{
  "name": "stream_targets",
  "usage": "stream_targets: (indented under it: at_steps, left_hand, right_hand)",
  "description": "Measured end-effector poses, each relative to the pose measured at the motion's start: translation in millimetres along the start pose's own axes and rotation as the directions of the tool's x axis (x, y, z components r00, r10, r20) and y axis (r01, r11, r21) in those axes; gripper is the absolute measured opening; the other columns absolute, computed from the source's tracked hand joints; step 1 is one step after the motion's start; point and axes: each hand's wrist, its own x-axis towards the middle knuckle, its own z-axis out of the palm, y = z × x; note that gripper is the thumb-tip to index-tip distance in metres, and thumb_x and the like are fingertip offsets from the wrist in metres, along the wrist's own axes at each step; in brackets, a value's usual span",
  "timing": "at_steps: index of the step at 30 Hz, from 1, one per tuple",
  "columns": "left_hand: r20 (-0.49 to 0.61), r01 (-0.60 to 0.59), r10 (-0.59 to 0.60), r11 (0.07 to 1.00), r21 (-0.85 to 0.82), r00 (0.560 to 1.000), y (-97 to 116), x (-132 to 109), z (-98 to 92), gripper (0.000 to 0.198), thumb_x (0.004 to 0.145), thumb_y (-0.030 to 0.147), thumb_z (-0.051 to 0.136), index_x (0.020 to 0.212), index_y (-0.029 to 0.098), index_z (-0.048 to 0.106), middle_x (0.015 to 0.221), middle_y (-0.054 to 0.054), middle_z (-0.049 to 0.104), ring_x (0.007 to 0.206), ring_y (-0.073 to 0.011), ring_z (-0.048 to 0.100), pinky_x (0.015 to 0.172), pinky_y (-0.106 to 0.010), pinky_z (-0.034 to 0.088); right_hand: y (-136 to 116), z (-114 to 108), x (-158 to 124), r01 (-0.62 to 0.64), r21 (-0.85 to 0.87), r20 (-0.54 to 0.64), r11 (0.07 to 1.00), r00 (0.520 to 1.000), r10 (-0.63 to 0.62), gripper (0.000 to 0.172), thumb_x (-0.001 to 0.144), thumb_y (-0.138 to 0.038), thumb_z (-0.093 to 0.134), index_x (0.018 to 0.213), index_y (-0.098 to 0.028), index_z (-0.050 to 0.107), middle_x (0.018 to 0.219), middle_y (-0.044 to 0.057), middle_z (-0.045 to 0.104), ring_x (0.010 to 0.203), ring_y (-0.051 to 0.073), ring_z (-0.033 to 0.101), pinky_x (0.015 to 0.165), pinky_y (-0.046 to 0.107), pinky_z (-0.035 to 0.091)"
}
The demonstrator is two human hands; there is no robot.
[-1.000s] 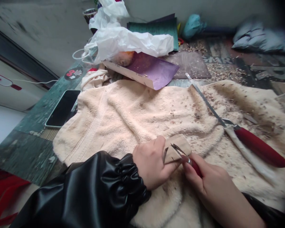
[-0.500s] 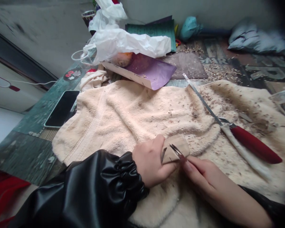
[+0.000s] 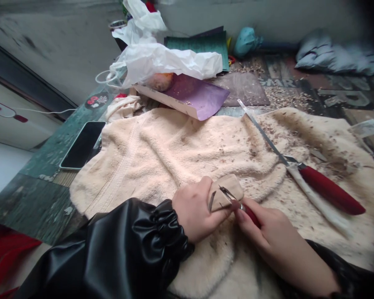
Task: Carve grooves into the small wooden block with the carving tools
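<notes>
My left hand [image 3: 197, 208] is closed around a small flat wooden block [image 3: 233, 187], pressing it down on the beige towel [image 3: 118, 170]. Dark cut marks or slots show on the block's upper face. In my right hand [image 3: 264, 226] is a carving knife [image 3: 251, 216] with a red handle and a thin metal blade, gripped close to the blade. The blade's tip lies against the block, just beside my left fingers. Part of the handle is hidden by my right fingers.
A larger red-handled tool [image 3: 330, 189] and a thin saw blade [image 3: 264, 137] lie on the towel among wood shavings. Left of it lies a phone [image 3: 82, 145]. Behind are a purple paper tray [image 3: 202, 95], a white plastic bag [image 3: 171, 58] and a green sheet [image 3: 202, 45].
My right hand has turned a little, so more of the knife's red handle now shows. The blade stays at the block, which my left hand still holds. The view has shifted slightly.
</notes>
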Motion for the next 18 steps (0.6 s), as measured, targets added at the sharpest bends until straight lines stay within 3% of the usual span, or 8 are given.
stream_targets:
  at_steps: [3, 8, 13, 18]
  left_hand:
    - [0.01, -0.041, 0.042, 0.997, -0.068, 0.999, -0.1, 0.3, -3.3, 0.043, 0.078, 0.063, 0.047, 0.073, 0.021, 0.04, 0.063, 0.001, 0.05, 0.057, -0.016, 0.049, 0.054, -0.028, 0.034]
    - [0.048, -0.069, 0.074, 0.992, -0.101, 0.996, 0.3, -1.2, -2.2, 0.04, 0.079, 0.059, 0.049, 0.074, 0.021, 0.041, 0.065, 0.001, 0.05, 0.058, -0.0154, 0.048, 0.055, -0.028, 0.034]
    - [0.046, -0.018, 0.022, 0.997, -0.076, 0.999, 1.5, -2.3, 3.1, 0.038, 0.081, 0.057, 0.047, 0.073, 0.021, 0.039, 0.063, 0.001, 0.047, 0.057, -0.0161, 0.048, 0.056, -0.029, 0.033]
    - [0.037, -0.007, 0.011, 0.995, -0.104, 0.999, 3.4, -1.3, 3.0, 0.039, 0.083, 0.057, 0.044, 0.07, 0.021, 0.037, 0.059, 0.002, 0.044, 0.055, -0.0152, 0.046, 0.054, -0.028, 0.03]
  right_hand:
    - [-4.9, -11.7, 2.9, -0.045, 0.225, 0.204, 0.973, 0.979, -0.001, 0.041, 0.094, -0.047, 0.027, 0.065, -0.024, 0.045, 0.056, -0.001, 0.058, 0.051, 0.014, 0.057, 0.049, 0.024, 0.045]
    - [-7.6, -17.5, 6.0, -0.148, 0.29, 0.304, 0.945, 0.951, 0.056, 0.04, 0.093, -0.048, 0.03, 0.066, -0.023, 0.047, 0.061, 0.0, 0.061, 0.055, 0.015, 0.055, 0.052, 0.025, 0.046]
    - [-3.3, -12.8, 5.5, -0.165, 0.261, 0.307, 0.951, 0.948, 0.081, 0.039, 0.093, -0.046, 0.031, 0.072, -0.023, 0.053, 0.062, 0.001, 0.063, 0.057, 0.016, 0.059, 0.053, 0.026, 0.047]
    - [0.3, 0.3, 0.6, -0.134, 0.127, 0.173, 0.983, 0.979, 0.111, 0.04, 0.093, -0.048, 0.028, 0.073, -0.023, 0.052, 0.062, 0.003, 0.065, 0.055, 0.018, 0.062, 0.052, 0.028, 0.047]
